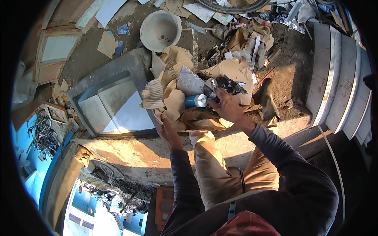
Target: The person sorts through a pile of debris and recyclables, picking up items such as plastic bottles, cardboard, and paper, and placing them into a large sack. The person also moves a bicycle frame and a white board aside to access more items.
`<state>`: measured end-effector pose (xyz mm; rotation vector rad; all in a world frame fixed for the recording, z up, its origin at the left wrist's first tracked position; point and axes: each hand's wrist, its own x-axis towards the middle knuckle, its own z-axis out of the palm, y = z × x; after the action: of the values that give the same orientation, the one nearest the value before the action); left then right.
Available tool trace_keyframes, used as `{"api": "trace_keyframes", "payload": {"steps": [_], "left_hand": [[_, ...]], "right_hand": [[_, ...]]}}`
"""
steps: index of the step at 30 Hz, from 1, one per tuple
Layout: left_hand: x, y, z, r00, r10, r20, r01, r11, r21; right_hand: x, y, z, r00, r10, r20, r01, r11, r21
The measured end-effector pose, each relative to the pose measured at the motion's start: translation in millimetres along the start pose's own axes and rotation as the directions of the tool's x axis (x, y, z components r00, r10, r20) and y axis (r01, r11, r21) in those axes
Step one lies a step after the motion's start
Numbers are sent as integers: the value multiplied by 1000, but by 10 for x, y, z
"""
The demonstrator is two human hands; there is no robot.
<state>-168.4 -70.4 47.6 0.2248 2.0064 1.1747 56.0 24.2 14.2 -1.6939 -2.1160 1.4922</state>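
Observation:
In front of my legs lies crumpled brown paper [173, 100], opened out with scraps on it. My left hand [169, 133] is closed on its near left edge, thumb on top. A blue can [192, 101] with a whitish end lies on its side in the paper. My right hand [229, 108] reaches over the paper just right of the can, its fingers bent together; what they pinch is too small to make out. Beyond the can rests a speckled grey sheet piece [190, 81]. Black crumpled plastic [231, 84] lies past my right fingers, and torn corrugated cardboard [152, 94] sticks up at the left.
A dirty white bucket [160, 31] stands beyond the paper. A grey framed panel [106, 98] lies at the left. Mixed litter [252, 43] covers the dirt at the far right. Long pale boards [334, 74] lean at the right, and a bicycle wheel [236, 8] shows at the top.

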Motion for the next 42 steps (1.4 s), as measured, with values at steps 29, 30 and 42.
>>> {"api": "trace_keyframes", "payload": {"steps": [29, 30, 42], "left_hand": [[68, 112, 143, 986, 159, -42, -143, 958, 249], [92, 111, 91, 973, 232, -11, -212, 907, 364], [-39, 215, 426, 999, 44, 19, -42, 994, -105]], "right_hand": [[-878, 121, 409, 971, -237, 3, 233, 955, 183], [-900, 187, 432, 977, -211, -10, 209, 960, 186], [87, 224, 1360, 893, -36, 448, 161, 956, -244]]}}
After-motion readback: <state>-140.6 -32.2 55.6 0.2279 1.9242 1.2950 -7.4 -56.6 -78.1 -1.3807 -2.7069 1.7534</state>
